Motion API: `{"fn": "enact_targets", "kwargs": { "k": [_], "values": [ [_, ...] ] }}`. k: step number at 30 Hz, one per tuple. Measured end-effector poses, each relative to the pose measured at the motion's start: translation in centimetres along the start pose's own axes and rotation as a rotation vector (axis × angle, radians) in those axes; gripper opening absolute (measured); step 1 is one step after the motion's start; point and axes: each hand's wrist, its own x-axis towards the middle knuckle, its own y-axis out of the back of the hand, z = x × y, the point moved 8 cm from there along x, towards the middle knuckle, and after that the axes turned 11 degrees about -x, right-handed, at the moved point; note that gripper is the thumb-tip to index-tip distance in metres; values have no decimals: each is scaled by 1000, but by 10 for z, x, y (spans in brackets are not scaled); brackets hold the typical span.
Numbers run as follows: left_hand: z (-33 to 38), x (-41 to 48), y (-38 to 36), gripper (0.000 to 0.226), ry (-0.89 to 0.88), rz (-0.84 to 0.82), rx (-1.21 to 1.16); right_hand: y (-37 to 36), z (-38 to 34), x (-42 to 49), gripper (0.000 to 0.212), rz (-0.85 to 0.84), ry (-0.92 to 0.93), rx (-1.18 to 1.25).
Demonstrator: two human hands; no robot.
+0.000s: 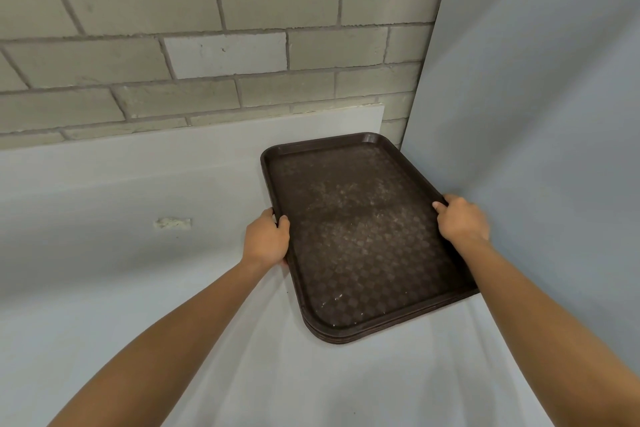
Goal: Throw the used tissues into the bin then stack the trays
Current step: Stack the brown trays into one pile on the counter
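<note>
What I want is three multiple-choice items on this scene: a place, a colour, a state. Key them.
1. Where does the stack of trays lie? A floor; B white table by the pale panel; C wall shelf.
2. Tray colour? A red; B green; C dark brown.
3. The hands? A both grip edges of the top tray; B both hold tissues; C one hangs idle.
Key: B, its lowest rim rests on the tabletop; C, every rim is brown; A, left hand and right hand curl over opposite rims.
</note>
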Motion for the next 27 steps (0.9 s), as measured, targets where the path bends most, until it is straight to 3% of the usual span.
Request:
{"fn": "enact_targets", "kwargs": {
  "k": [27],
  "values": [
    [1, -1, 5, 47, -19, -34, 43, -1, -1, -2, 37, 13, -43, -32]
  ]
}}
